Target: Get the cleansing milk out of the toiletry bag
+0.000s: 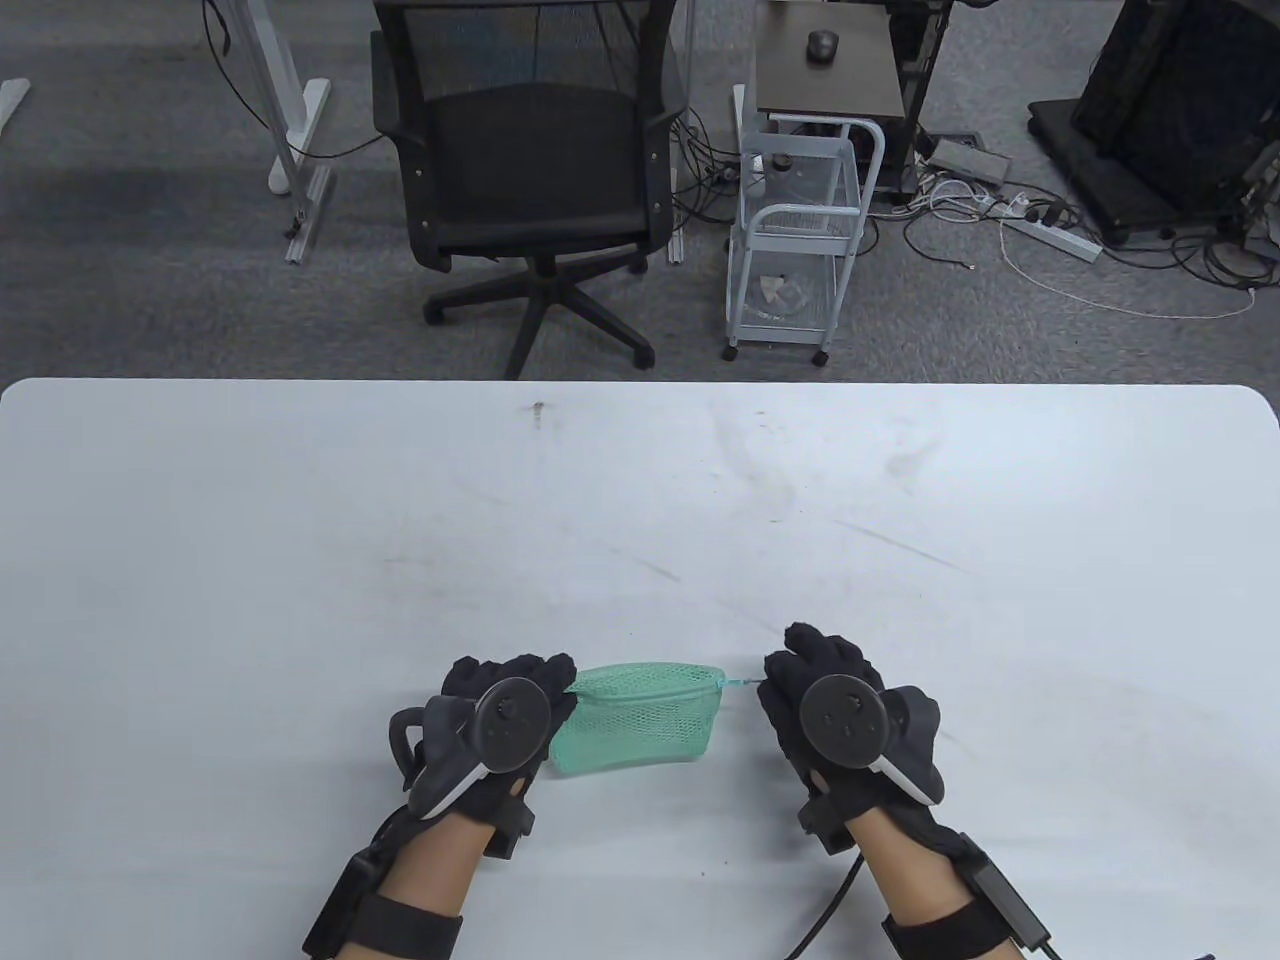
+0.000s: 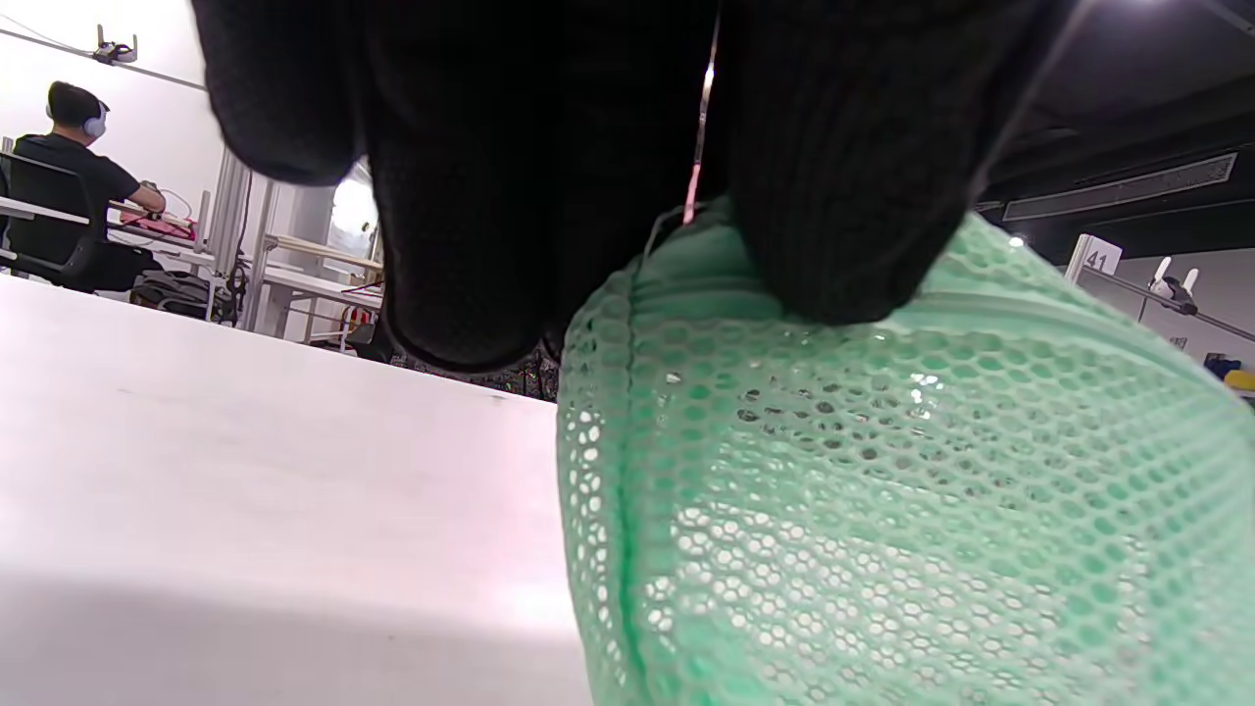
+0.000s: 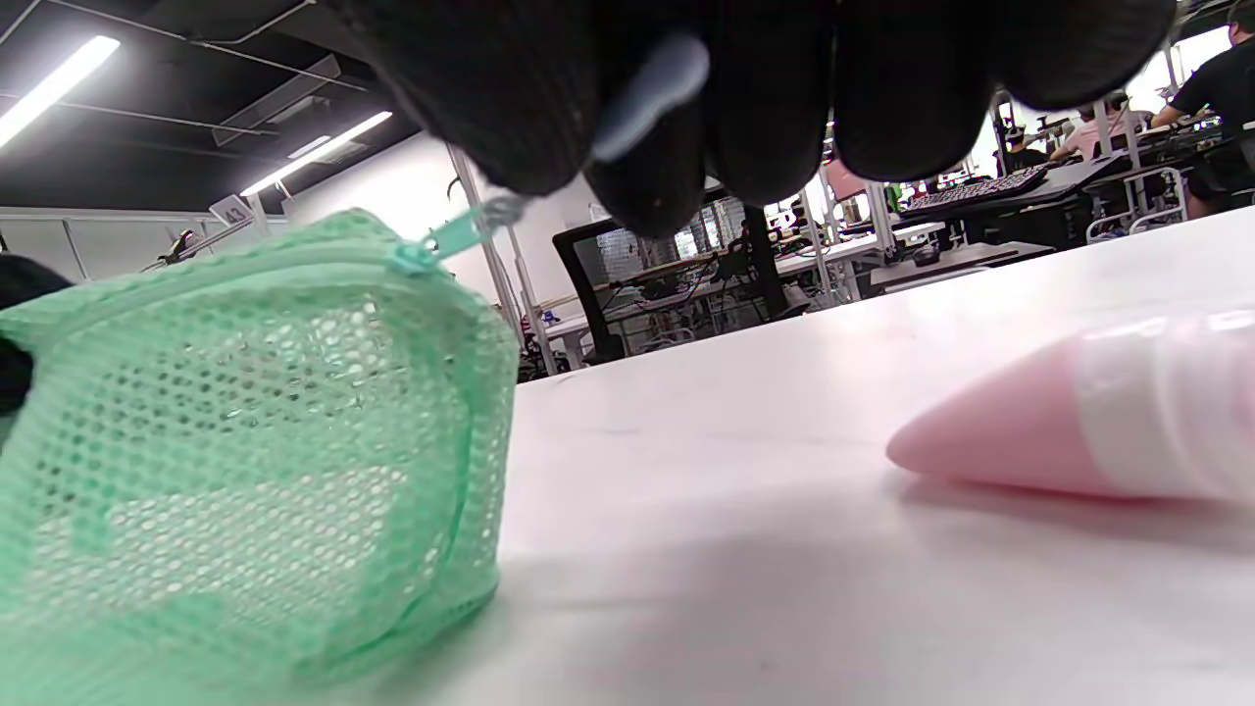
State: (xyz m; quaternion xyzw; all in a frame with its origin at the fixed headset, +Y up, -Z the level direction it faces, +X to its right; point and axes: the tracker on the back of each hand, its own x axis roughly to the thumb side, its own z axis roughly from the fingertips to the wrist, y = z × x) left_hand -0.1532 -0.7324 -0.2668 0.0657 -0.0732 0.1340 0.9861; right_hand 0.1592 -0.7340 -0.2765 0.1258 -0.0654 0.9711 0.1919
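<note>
Green mesh toiletry bag [image 1: 640, 716] sits on the white worktop [image 1: 640, 500]. At its left end, the left hand [image 1: 500, 715] pinches the top edge in a closed grip. At its right end, the right hand [image 1: 835, 705] pinches the zipper pull [image 3: 461, 232]. Right of the bag lies the pink cleansing milk [image 3: 1088, 422] tube.

Pretty standard lab room: grey carpet floor [image 1: 150, 300] behind a white table [image 1: 640, 500], with a black mesh office chair [image 1: 530, 170] pushed back from it. Next to that sits a small white wire cart [image 1: 800, 230], and there's a power strip [image 1: 1050, 235] in a tangle of cables. Black ceiling with long strip lights [image 3: 59, 74], white walls [image 3: 392, 186].
</note>
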